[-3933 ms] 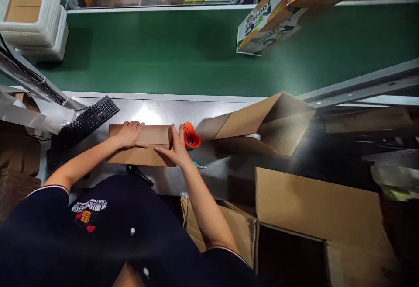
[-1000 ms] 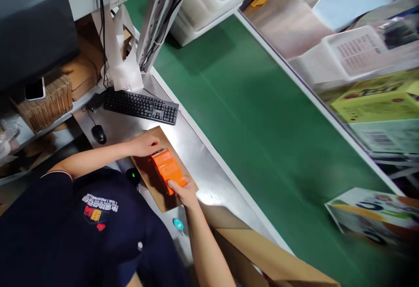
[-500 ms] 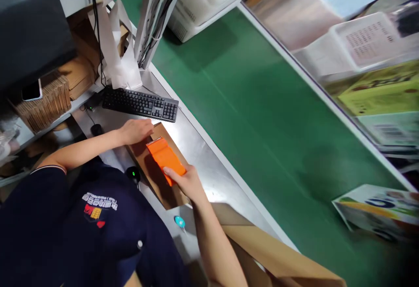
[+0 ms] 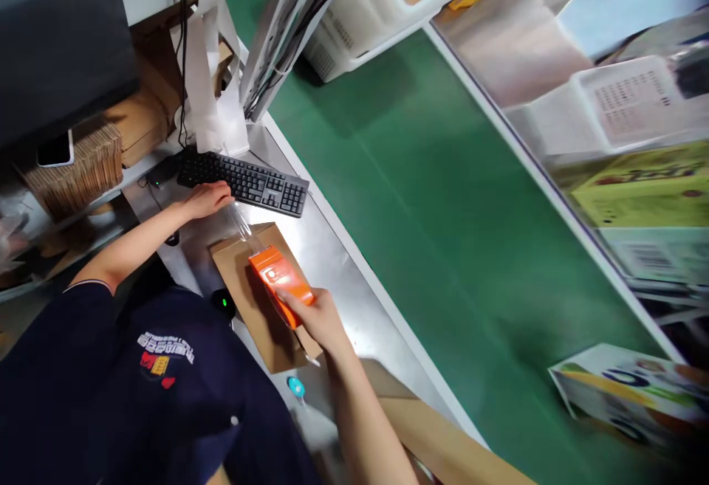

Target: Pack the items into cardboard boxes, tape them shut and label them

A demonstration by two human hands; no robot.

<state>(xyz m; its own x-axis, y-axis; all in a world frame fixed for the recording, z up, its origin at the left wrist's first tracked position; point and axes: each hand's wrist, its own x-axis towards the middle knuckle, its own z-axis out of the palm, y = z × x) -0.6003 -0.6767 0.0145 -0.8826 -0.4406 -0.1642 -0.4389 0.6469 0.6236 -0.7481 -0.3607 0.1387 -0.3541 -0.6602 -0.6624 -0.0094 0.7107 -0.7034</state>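
My right hand [image 4: 318, 317] grips an orange tape dispenser [image 4: 280, 282] over a small open cardboard box [image 4: 235, 271] on the metal table. Clear tape [image 4: 242, 223] stretches from the dispenser's front towards my left hand [image 4: 209, 199]. The fingers of my left hand are pinched together on the tape's far end, just in front of the black keyboard [image 4: 263, 186]. Part of the box is hidden under the dispenser.
A teal round item [image 4: 296, 387] lies near the box. A larger carton [image 4: 437, 433] stands at the lower right. Flattened cardboard [image 4: 83, 175] fills a shelf at the left. White bins [image 4: 377, 5] stand beyond the metal post [image 4: 288, 20].
My left hand has moved away from the dispenser towards the keyboard, and a length of clear tape now spans the gap. The orange dispenser has shifted slightly down in view and turned.
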